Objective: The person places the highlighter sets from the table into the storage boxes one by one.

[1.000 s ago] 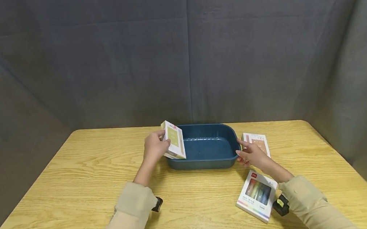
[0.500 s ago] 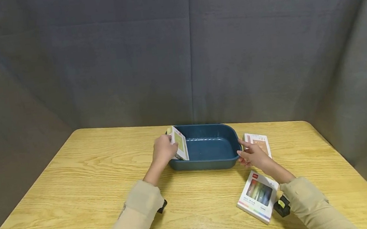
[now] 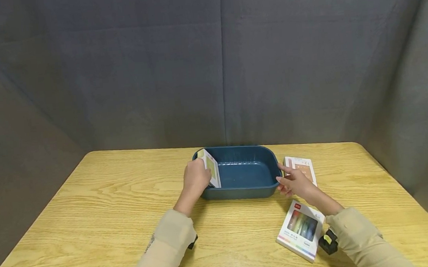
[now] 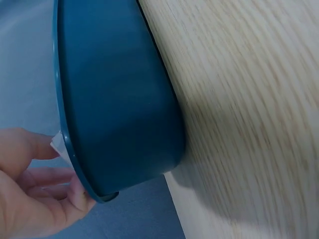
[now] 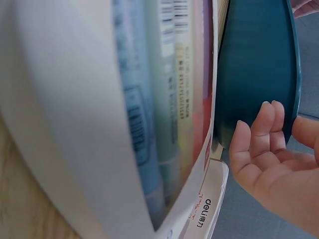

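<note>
A dark blue plastic bin [image 3: 242,193] stands near the table's far side. My left hand [image 3: 196,178] holds a thin white carton with a yellow-green panel [image 3: 212,167], tilted inside the bin's left end. In the left wrist view, only a pale corner of the carton [image 4: 61,145] shows between the left hand's [image 4: 37,191] thumb and fingers, beside the bin's rim. My right hand [image 3: 296,182] grips the bin's right end. The right wrist view has its fingers [image 5: 259,129] against the outer wall and the thumb at the rim.
A white box of coloured pens [image 3: 301,230] with a window lies in front of the right forearm. Partly behind the right hand is another white box with an orange panel [image 3: 304,169]. The wooden table [image 3: 92,229] ends at a grey curtain [image 3: 148,84].
My left hand has moved right and lowered the carton into the bin's left end. The right hand stays at the bin's right end.
</note>
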Tool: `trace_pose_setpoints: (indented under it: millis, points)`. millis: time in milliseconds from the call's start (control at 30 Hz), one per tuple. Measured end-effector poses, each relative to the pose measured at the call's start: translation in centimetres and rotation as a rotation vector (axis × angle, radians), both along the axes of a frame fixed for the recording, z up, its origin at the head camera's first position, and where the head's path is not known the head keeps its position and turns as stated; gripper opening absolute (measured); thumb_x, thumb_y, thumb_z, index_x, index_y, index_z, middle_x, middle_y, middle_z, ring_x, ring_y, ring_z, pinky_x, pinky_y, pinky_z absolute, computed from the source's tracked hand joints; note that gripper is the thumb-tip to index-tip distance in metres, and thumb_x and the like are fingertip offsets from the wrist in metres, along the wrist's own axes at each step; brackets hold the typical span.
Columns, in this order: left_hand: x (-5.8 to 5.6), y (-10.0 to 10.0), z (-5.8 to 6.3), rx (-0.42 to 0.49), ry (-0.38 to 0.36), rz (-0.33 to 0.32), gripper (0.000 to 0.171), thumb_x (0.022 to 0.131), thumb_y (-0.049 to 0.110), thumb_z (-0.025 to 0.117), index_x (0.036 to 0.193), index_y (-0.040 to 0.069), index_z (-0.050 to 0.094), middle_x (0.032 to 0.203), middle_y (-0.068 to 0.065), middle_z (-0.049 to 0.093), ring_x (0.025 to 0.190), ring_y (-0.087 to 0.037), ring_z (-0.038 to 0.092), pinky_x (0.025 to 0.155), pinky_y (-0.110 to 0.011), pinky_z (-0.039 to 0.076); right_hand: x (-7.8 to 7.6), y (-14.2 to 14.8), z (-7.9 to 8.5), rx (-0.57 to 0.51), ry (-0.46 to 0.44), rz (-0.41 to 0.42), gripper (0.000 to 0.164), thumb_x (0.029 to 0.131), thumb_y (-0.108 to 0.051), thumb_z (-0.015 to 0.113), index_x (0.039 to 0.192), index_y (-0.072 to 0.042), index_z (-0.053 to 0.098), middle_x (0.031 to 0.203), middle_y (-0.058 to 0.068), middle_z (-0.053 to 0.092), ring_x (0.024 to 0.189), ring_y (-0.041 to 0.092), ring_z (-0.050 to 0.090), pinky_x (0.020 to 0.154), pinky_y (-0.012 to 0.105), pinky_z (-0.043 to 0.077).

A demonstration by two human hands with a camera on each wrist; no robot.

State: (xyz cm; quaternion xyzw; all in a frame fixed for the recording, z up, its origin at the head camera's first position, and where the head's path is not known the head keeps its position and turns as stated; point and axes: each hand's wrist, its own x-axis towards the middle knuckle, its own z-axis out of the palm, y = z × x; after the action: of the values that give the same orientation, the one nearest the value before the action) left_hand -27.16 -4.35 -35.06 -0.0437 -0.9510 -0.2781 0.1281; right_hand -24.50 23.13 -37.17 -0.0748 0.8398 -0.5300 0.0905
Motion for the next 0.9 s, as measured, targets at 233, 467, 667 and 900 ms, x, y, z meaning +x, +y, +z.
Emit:
trace_pose_setpoints:
  millis: [233,467,667,900]
  points:
    - [0.04,0.23,-0.44,-0.057,0.059,-0.021,0.009,0.078,0.003,0.065,0.078,-0.006,0.064,0.072,-0.014,0.062,0.069,-0.026,0.06,0.057,-0.034,0.046,0.16,-0.07,-0.01,-0.018,-0.01,0.002,0.055,0.094,-0.003,0.042,0.138,0.009,0.012,0.068,0.012,0.059,0.056,0.015,0.054,0.053,0.03,0.046]
    - [0.02,0.38,-0.66,-0.062,0.064,-0.022,0.008,0.079,-0.002,0.062,0.084,-0.007,0.065,0.077,-0.016,0.063,0.07,-0.024,0.06,0.057,-0.032,0.047,0.18,-0.08,0.01,-0.033,-0.014,0.013,0.055,0.094,-0.004,0.041,0.139,0.009,0.011,0.068,0.011,0.059,0.056,0.014,0.054,0.052,0.029,0.045]
    - [0.05,0.2,-0.55,-0.069,0.068,-0.047,0.008,0.077,-0.008,0.056,0.073,-0.006,0.063,0.066,-0.012,0.059,0.06,-0.018,0.054,0.054,-0.03,0.045,0.1,-0.09,0.06,-0.027,-0.007,0.014,0.055,0.094,-0.002,0.04,0.139,0.009,0.011,0.067,0.012,0.059,0.055,0.015,0.054,0.052,0.029,0.046]
    - [0.06,-0.27,-0.52,-0.087,0.121,-0.101,0.012,0.076,-0.01,0.056,0.081,-0.007,0.066,0.077,-0.016,0.062,0.073,-0.025,0.059,0.065,-0.034,0.049,0.11,-0.09,0.0,-0.032,-0.01,0.017,0.055,0.094,-0.002,0.04,0.139,0.009,0.01,0.067,0.012,0.059,0.054,0.014,0.053,0.052,0.028,0.045]
